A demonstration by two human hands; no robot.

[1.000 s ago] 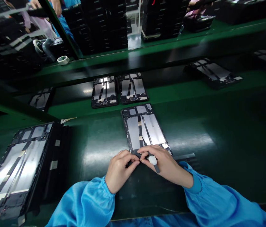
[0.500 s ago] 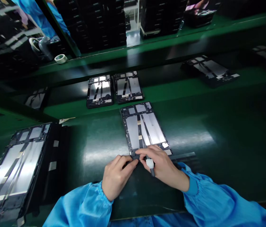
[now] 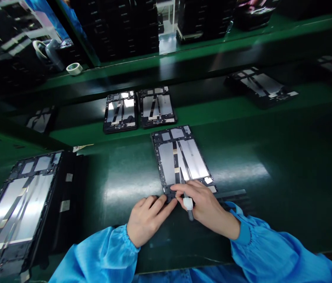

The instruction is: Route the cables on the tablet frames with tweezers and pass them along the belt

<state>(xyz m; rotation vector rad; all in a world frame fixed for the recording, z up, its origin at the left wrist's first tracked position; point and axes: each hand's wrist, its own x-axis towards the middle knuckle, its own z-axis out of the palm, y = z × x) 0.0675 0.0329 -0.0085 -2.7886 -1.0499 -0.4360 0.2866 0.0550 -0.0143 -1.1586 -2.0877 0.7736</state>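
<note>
At the left end of the green surface point(image 3: 283, 169), near its front left corner, stands a stack of open devices point(image 3: 33, 204), with silver plates and dark ribbon strips on the uppermost unit. Two pale labels point(image 3: 65, 205) are fixed to its right side; any print on them is too small to read. Just right of the stack's far corner lies a yellow-and-white scrap point(image 3: 82, 147), its markings also illegible. Higher up, on the ledge behind, sits a white tape roll point(image 3: 77, 72).

Beyond the far edge of the surface, left of centre, lie two rear devices point(image 3: 120, 112), side by side and close together.

The left hand point(image 3: 145, 220) is positioned in front of the surface's middle. Its fingers are bent, the thumb is extended, and the tips touch the near left corner of the central device point(image 3: 167, 159); whether they pinch a small part cannot be determined. The central device lies with its internals exposed, near side toward the person. Small marks on its right silver plate cannot be read.

The right hand point(image 3: 210, 204) grips a slim dark tool point(image 3: 188, 203) wrapped in white, its tip directed over the device's near portion. Just right of the device lies a clear strip point(image 3: 233, 193). Beyond the far edge at right rests another open device point(image 3: 260, 84).
</note>
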